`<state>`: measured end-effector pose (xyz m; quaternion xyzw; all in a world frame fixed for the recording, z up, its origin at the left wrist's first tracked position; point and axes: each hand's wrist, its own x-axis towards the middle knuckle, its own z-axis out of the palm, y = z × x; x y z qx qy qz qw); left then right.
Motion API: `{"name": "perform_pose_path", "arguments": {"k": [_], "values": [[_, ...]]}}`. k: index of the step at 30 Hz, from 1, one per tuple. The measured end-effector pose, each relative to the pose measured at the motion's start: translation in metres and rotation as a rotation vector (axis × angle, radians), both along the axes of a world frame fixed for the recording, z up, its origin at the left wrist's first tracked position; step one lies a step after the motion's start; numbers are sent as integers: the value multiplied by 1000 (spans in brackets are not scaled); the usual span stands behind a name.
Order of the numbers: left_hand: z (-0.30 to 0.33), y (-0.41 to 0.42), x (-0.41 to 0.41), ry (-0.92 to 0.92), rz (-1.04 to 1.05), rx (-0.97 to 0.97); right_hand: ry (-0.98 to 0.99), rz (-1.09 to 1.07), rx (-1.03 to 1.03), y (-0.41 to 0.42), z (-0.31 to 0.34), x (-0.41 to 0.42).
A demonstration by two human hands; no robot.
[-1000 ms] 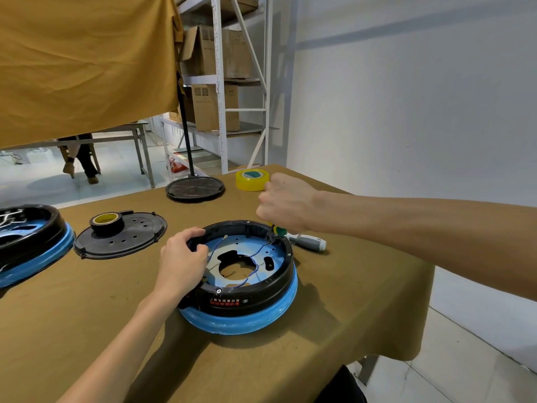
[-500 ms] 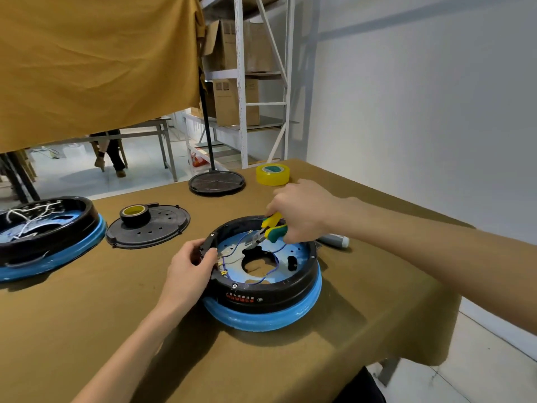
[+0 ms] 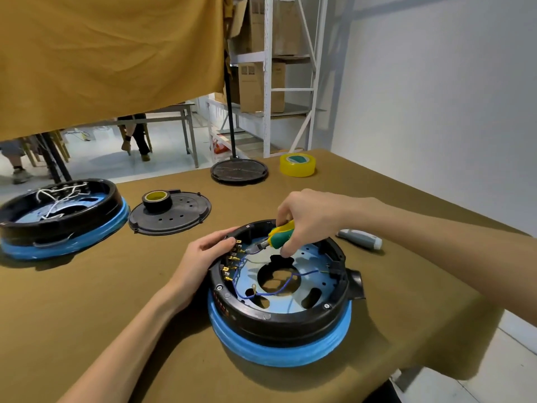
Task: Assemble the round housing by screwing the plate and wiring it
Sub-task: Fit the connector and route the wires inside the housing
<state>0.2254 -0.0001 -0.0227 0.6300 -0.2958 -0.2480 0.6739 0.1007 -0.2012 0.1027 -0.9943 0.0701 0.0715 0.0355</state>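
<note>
- Round housing, black ring on a blue base, sits on the brown-covered table at its near right part; all places below are given from it.
- Inside it: a pale blue plate with a central hole; blue wires loop across the plate toward brass terminals on the left inner wall.
- Left hand at the housing's left rim, fingers curled over the edge beside the terminals, gripping the rim.
- Right hand above the housing's far side, fingers wrapped round the yellow-green handles of pliers; the pliers' nose points at the upper terminals. Whether it touches one, cannot tell.
- Just right of the housing's far edge: a grey tool handle lying flat.
- Far left: a black perforated lid with a black tape roll on it.
- Further left: a second housing with white wires inside.
- Beyond the housing: a black round stand base; yellow tape roll just right of it.
</note>
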Motion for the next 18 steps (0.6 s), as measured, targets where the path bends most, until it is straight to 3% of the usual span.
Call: {"name": "perform_pose_path", "arguments": {"k": [4,11,18], "values": [[0,1,-2,12,14,-20,-12,-34,-16,-4,1,19],[-1,1,1,16,28,14,195,-59,95,-11,1,54],[0,2,2,-2,31,15,252,-35,33,-8,8,68]]}}
